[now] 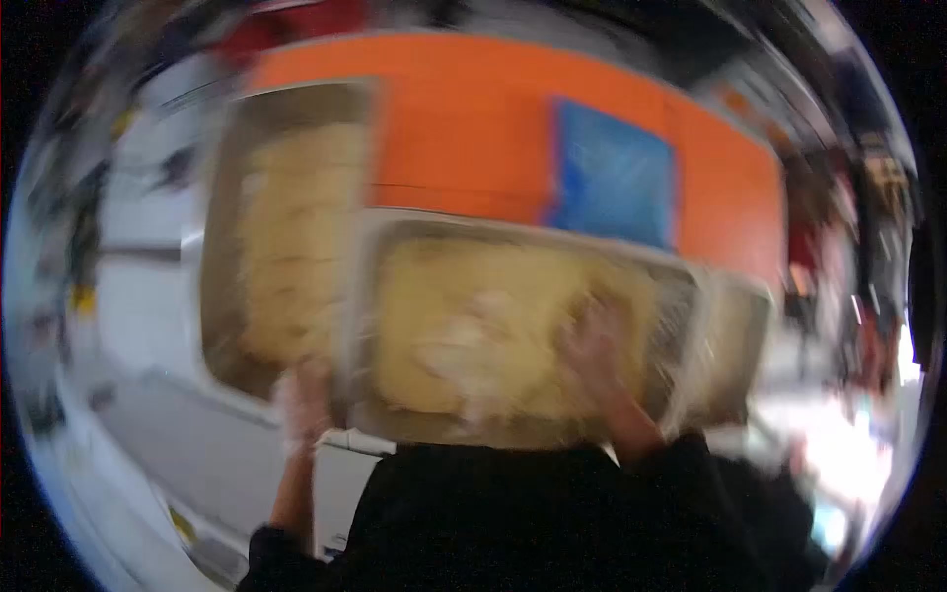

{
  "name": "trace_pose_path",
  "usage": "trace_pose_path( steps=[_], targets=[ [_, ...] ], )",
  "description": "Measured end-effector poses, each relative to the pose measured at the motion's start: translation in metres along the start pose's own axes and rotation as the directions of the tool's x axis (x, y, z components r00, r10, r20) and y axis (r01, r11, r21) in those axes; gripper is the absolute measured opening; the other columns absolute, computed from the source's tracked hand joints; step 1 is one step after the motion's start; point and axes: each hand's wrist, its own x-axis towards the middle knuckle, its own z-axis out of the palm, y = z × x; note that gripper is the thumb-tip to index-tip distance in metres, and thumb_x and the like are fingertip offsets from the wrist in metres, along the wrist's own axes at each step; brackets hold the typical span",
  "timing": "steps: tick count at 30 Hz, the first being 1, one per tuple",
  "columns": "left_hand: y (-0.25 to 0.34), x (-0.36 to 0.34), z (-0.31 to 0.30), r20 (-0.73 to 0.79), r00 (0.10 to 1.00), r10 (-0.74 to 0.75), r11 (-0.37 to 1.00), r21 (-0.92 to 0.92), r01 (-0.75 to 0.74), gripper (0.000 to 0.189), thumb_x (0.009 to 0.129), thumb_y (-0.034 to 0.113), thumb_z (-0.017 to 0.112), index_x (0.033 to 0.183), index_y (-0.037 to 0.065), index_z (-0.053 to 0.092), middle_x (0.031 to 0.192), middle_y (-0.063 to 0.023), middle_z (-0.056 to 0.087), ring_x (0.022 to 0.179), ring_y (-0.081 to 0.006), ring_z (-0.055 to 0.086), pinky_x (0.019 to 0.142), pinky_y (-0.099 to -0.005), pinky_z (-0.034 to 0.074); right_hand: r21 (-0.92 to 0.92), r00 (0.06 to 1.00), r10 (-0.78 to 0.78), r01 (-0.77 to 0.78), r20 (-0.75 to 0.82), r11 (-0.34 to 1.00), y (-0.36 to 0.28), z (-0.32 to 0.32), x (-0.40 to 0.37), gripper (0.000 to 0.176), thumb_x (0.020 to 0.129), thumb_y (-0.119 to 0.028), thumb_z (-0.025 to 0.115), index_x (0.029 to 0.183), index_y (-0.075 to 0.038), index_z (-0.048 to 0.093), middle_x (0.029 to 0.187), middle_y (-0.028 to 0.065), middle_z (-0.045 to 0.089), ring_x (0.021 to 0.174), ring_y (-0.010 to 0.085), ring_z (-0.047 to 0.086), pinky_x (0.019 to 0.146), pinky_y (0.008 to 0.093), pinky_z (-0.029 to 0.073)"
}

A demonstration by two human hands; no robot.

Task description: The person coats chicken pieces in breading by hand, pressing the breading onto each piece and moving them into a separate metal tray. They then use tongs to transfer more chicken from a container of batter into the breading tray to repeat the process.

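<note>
Motion blur softens the whole view. A deep metal pan [360, 326] in front of me holds a pale yellow, crumb-like layer [424, 276]. Whitish pieces [464, 345], whose kind is too blurred to name, lie on that layer. My right hand [595, 345] rests on or just over the yellow layer in the right half of the pan, its fingers seemingly stretched away from me. My left hand [304, 400], which looks thinly gloved, is at the near rim of a second pan [222, 326] on the left; its fingers are smeared.
Yellow, portioned-looking food [296, 237] fills the left pan. A third pan [735, 345] adjoins on the right, partly under clear plastic. Behind them lies an orange surface [464, 128] with a blue plastic-looking packet [617, 173]. A white counter [143, 306] stands at the left.
</note>
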Motion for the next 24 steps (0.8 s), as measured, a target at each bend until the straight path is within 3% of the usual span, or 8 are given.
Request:
trace_pose_path(
  steps=[2, 4, 8, 14, 18, 21, 23, 24],
  targets=[
    [0.019, 0.001, -0.016, -0.063, 0.998, -0.013, 0.998, 0.068, 0.018, 0.027, 0.091, 0.027, 0.048, 0.107, 0.007, 0.056, 0.082, -0.0153, 0.055, 0.078, -0.0353, 0.054, 0.074, -0.0458, 0.044, 0.106, 0.995, -0.034, 0.044, -0.09, 0.993, -0.011, -0.011, -0.005, 0.048, 0.08, -0.028, 0.063, 0.117, 0.001, 0.053, 0.115, 0.0241, 0.052, 0.108, 0.0412, 0.046, 0.095, 0.0496, 0.035],
    [0.011, -0.003, -0.009, -0.073, 0.996, -0.05, 0.998, 0.04, 0.053, 0.024, 0.09, 0.027, 0.049, 0.1, 0.006, 0.058, 0.081, -0.0152, 0.058, 0.077, -0.0351, 0.056, 0.068, -0.0464, 0.043, -0.334, 0.974, -0.149, 0.086, -0.168, 0.939, -0.028, -0.039, -0.012, 0.042, 0.087, -0.032, 0.054, 0.111, 0.003, 0.056, 0.109, 0.0231, 0.056, 0.105, 0.041, 0.048, 0.093, 0.0496, 0.036],
    [0.028, 0.001, -0.031, -0.115, 0.991, -0.072, 0.997, 0.003, 0.073, 0.028, 0.09, 0.03, 0.049, 0.102, 0.007, 0.059, 0.091, -0.0161, 0.063, 0.085, -0.0332, 0.06, 0.074, -0.0432, 0.048, -0.127, 0.959, 0.155, -0.127, 0.237, 0.984, 0.052, -0.024, -0.003, 0.039, 0.084, -0.03, 0.057, 0.103, 0.004, 0.061, 0.101, 0.023, 0.061, 0.095, 0.0404, 0.055, 0.083, 0.0462, 0.042],
    [0.043, -0.006, -0.052, -0.263, 0.958, 0.114, 0.98, -0.127, -0.152, 0.027, 0.09, 0.027, 0.05, 0.102, 0.006, 0.06, 0.088, -0.0155, 0.064, 0.082, -0.033, 0.062, 0.072, -0.0412, 0.05, 0.593, 0.608, -0.194, -0.571, 0.77, 0.568, 0.165, 0.011, 0.002, 0.038, 0.077, -0.013, 0.063, 0.111, 0.003, 0.058, 0.093, 0.019, 0.065, 0.085, 0.03, 0.064, 0.076, 0.0413, 0.049],
    [0.078, -0.003, -0.065, -0.32, 0.92, 0.228, 0.928, -0.214, -0.304, 0.023, 0.088, 0.023, 0.054, 0.102, 0.005, 0.06, 0.089, -0.0146, 0.063, 0.083, -0.0342, 0.061, 0.072, -0.0407, 0.049, -0.202, 0.516, 0.361, -0.339, 0.776, 0.919, 0.026, -0.075, -0.003, 0.04, 0.069, -0.005, 0.067, 0.107, 0.004, 0.058, 0.091, 0.0151, 0.065, 0.084, 0.0242, 0.064, 0.073, 0.0389, 0.051],
    [0.115, 0.019, -0.064, -0.083, 0.948, 0.306, 0.867, -0.387, -0.314, 0.027, 0.087, 0.022, 0.057, 0.108, 0.005, 0.057, 0.096, -0.0142, 0.062, 0.089, -0.0335, 0.059, 0.076, -0.0384, 0.048, 0.235, 0.846, -0.006, -0.141, 0.533, 0.962, 0.061, -0.068, -0.026, 0.044, 0.063, -0.002, 0.072, 0.104, 0.005, 0.058, 0.092, 0.0122, 0.064, 0.083, 0.0218, 0.063, 0.073, 0.0363, 0.051],
    [0.154, 0.03, -0.057, 0.19, 0.898, 0.398, 0.77, -0.602, -0.214, 0.044, 0.086, 0.03, 0.06, 0.119, 0.003, 0.051, 0.108, -0.0153, 0.06, 0.099, -0.0312, 0.058, 0.083, -0.0367, 0.047, 0.83, 0.885, 0.017, -0.443, 0.465, 0.338, -0.004, -0.12, -0.03, 0.047, 0.061, 0.001, 0.073, 0.105, 0.004, 0.058, 0.092, 0.01, 0.064, 0.084, 0.0205, 0.062, 0.074, 0.0326, 0.05],
    [0.176, 0.035, -0.048, 0.238, 0.845, 0.479, 0.677, -0.713, -0.182, 0.054, 0.085, 0.036, 0.063, 0.126, 0.003, 0.047, 0.113, -0.0165, 0.058, 0.104, -0.0302, 0.056, 0.086, -0.0364, 0.047, 0.828, 0.883, 0.03, -0.452, 0.469, 0.332, -0.021, -0.138, -0.021, 0.047, 0.061, 0.001, 0.073, 0.105, 0.004, 0.058, 0.092, 0.01, 0.064, 0.084, 0.0205, 0.062, 0.074, 0.0326, 0.05]
  ],
)
